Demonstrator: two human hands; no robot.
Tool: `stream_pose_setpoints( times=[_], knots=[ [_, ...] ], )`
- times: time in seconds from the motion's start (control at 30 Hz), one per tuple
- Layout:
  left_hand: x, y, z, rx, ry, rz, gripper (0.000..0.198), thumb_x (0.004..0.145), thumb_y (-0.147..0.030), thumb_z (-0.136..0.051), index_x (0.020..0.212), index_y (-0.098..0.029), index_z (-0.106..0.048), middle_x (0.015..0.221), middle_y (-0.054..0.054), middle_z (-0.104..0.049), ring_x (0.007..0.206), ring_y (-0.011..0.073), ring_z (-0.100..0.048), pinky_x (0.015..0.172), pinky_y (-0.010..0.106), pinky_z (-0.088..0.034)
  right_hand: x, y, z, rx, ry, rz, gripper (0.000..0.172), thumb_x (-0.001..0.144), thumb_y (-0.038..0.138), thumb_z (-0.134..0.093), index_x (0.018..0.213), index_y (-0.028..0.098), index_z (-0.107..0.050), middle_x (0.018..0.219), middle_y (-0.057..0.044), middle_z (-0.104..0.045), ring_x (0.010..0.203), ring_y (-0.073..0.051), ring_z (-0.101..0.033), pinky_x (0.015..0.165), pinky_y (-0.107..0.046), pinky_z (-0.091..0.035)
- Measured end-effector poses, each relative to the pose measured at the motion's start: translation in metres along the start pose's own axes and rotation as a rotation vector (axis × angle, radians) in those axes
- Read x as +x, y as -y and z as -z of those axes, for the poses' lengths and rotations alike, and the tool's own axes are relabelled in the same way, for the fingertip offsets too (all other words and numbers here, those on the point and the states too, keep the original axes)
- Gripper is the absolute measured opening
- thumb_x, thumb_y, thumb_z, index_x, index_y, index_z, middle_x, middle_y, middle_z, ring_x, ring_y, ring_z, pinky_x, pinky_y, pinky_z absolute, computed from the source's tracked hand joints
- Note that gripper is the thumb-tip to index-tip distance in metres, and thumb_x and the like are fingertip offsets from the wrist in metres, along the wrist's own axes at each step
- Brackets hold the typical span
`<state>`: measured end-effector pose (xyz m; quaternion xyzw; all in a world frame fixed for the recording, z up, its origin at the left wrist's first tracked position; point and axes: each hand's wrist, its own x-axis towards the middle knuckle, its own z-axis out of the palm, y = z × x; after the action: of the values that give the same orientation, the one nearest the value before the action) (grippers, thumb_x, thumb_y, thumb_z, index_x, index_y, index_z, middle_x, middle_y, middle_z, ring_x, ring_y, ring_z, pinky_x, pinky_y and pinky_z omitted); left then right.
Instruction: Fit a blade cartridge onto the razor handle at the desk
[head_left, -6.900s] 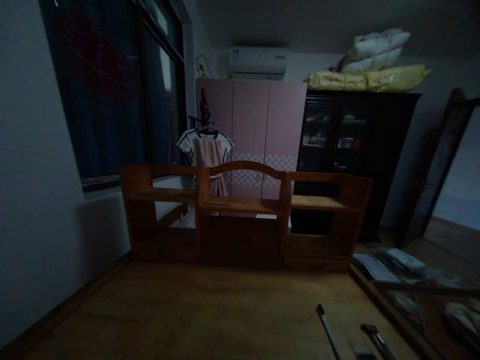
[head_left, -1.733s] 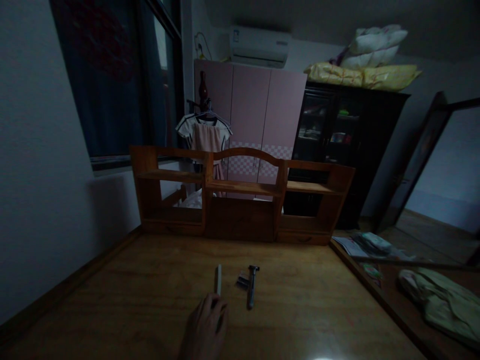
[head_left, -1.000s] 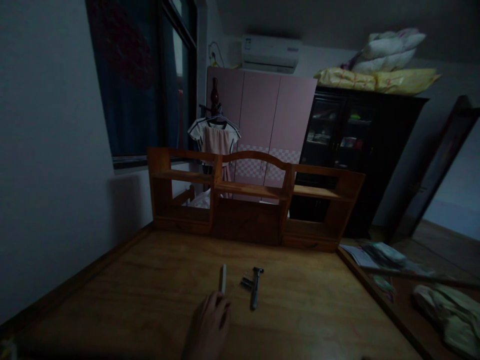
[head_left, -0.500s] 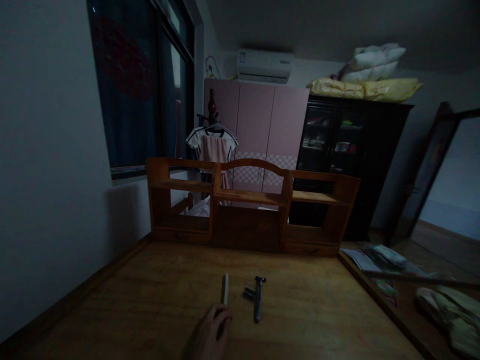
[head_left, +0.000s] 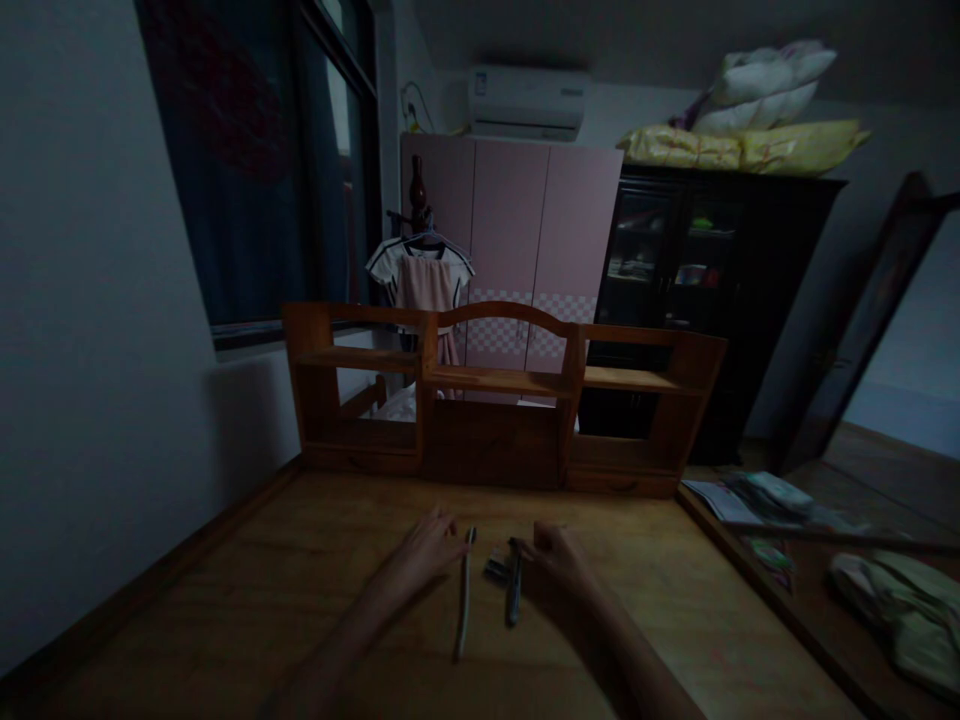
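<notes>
My left hand [head_left: 431, 545] is over the table with its fingertips closed at the dark-headed upper end of a pale toothbrush [head_left: 463, 600]. The toothbrush points away from me, its handle end towards me. On the other side, my right hand [head_left: 553, 550] has thumb and finger at the head of a razor [head_left: 514, 590], which partly hides the head. The razor's grey handle also points towards me. Between the two lies a small dark object [head_left: 495, 568], possibly a razor part; its kind is too dim to make out.
A wooden shelf unit [head_left: 495, 378] stands along the back of the wooden tabletop [head_left: 337, 530]. A wall [head_left: 97, 400] borders the left. Beyond the right edge are papers [head_left: 750, 498] and a light green cloth [head_left: 900, 610]. The room is dark.
My left hand has moved from the toothbrush's near end to its far end, and the toothbrush lies farther right. My right hand has come into view at the razor's head. The view has tilted down slightly.
</notes>
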<state>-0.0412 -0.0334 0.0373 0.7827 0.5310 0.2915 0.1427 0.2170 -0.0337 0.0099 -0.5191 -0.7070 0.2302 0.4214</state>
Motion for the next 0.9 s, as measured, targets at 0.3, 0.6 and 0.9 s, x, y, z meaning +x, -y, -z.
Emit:
stream_pose_setpoints(
  times=[0.3, 0.6, 0.9],
  knots=[
    [0.034, 0.009, -0.050, 0.224, 0.072, -0.011, 0.011, 0.076, -0.022, -0.049, 0.074, -0.017, -0.059, 0.081, 0.005, -0.060, 0.082, 0.0189, -0.052, 0.072, 0.027, -0.034, -0.006, 0.008, -0.009, -0.575, 0.138, 0.222, 0.042, 0.086, 0.045, -0.045, 0.061, 0.016, -0.062, 0.056, -0.004, -0.059, 0.051, -0.012, -0.050, 0.050, -0.025, -0.021],
    [0.040, 0.007, -0.046, 0.132, -0.077, -0.111, 0.022, 0.080, -0.037, -0.053, 0.089, -0.018, -0.059, 0.094, 0.006, -0.054, 0.093, 0.0206, -0.049, 0.084, 0.032, -0.036, 0.004, -0.006, 0.000, -0.658, 0.112, 0.096, 0.036, 0.087, 0.041, -0.045, 0.067, 0.018, -0.066, 0.065, -0.008, -0.066, 0.060, -0.017, -0.060, 0.052, -0.026, -0.024],
    [0.027, -0.012, -0.045, -0.012, 0.209, -0.413, 0.052, 0.057, -0.056, -0.071, 0.095, -0.022, -0.062, 0.099, 0.004, -0.054, 0.099, 0.0227, -0.044, 0.090, 0.034, -0.033, 0.012, -0.013, 0.011, -0.397, 0.004, 0.031, 0.035, 0.088, 0.042, -0.044, 0.072, 0.015, -0.061, 0.064, -0.004, -0.061, 0.057, -0.014, -0.053, 0.052, -0.023, -0.027]
  ],
)
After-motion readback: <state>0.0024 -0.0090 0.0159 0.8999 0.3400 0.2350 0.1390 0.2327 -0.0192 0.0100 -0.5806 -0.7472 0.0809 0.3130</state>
